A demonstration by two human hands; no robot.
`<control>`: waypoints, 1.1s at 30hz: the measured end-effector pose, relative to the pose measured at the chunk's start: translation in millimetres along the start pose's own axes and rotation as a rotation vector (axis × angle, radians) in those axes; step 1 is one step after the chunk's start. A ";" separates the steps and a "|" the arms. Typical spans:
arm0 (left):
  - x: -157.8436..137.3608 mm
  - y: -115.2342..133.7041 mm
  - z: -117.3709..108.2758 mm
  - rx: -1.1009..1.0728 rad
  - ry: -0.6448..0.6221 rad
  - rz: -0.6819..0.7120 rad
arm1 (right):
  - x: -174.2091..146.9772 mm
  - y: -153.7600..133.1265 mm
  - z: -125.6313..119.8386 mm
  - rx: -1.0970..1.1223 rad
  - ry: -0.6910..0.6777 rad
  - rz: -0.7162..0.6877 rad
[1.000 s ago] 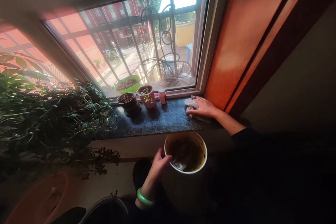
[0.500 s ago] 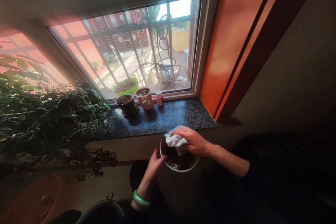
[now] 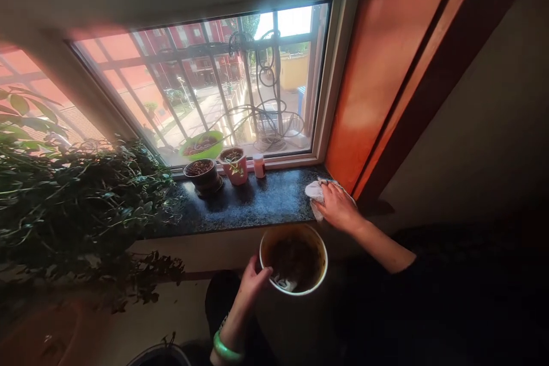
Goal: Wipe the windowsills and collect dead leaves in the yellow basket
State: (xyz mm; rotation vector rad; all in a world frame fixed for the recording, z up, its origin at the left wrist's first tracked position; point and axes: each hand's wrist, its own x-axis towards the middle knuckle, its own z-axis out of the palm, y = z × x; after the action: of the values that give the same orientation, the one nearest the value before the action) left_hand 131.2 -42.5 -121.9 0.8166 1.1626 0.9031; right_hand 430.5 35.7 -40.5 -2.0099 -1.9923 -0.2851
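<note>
My left hand, with a green bangle on its wrist, grips the left rim of a round tub with its thumb over the edge. Dark contents and something pale lie inside the tub, too dim to name. A crumpled white cloth is under my right hand, whose fingers are closed over it. That hand presses the cloth on the right end of the dark stone windowsill, close to the orange-brown window frame.
On the sill stand a dark flowerpot, a pink flowerpot and a small pink-white bottle. A leafy trailing plant spreads across the left. Outside the glass sits a green bowl. Another pot stands low at the bottom.
My right hand has moved from above the tub to the right end of the windowsill, carrying the white cloth. My left hand still holds the tub's rim.
</note>
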 end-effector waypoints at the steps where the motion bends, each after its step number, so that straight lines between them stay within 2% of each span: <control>1: 0.3 1.1 0.4 -0.003 0.003 0.003 | 8.9 -0.2 5.6 -0.004 -0.002 0.010; 4: -0.3 6.8 -0.3 0.011 0.002 -0.005 | 50.0 -1.5 16.7 0.030 -0.023 0.105; 7: -2.5 12.4 -3.6 0.009 0.003 -0.003 | 92.2 -4.2 24.3 0.086 -0.028 0.275; 9: -3.9 14.4 -6.6 -0.003 0.002 -0.002 | 109.0 -8.4 27.4 0.101 -0.008 0.361; 10: -4.5 15.0 -8.0 -0.005 0.000 0.005 | 113.2 -12.0 28.0 0.108 -0.012 0.362; 12: -5.5 15.8 -10.1 -0.002 0.003 0.026 | 115.0 -23.1 27.2 0.152 -0.060 0.246; 17: -10.4 19.0 -11.6 0.018 -0.015 0.004 | 93.8 -68.6 17.3 0.397 -0.185 -0.226; 22: -12.8 21.4 -14.3 -0.016 0.035 0.024 | 31.1 -96.5 -11.7 0.732 -0.286 -0.581; 25: -12.6 22.7 -15.7 -0.004 0.066 0.048 | -5.9 -93.6 -37.3 0.959 -0.373 -0.665; 27: -13.0 22.5 -15.9 -0.007 0.062 0.061 | -14.1 -83.5 -50.4 1.043 -0.377 -0.599; 28: -13.1 21.7 -16.0 -0.009 0.058 0.059 | -11.7 -75.8 -53.9 1.039 -0.330 -0.538; 30: -12.2 18.0 -16.6 -0.004 0.059 0.034 | 5.2 -55.8 -52.3 0.915 -0.122 -0.375; 33: -7.2 8.8 -18.3 -0.001 0.064 -0.007 | 48.4 -22.1 -29.4 0.575 0.260 -0.034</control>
State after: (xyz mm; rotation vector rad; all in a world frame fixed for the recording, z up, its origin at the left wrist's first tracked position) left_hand 110.8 -44.0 -114.9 0.7871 1.2199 0.9294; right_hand 411.4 70.9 5.2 -1.4960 -1.6981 0.0251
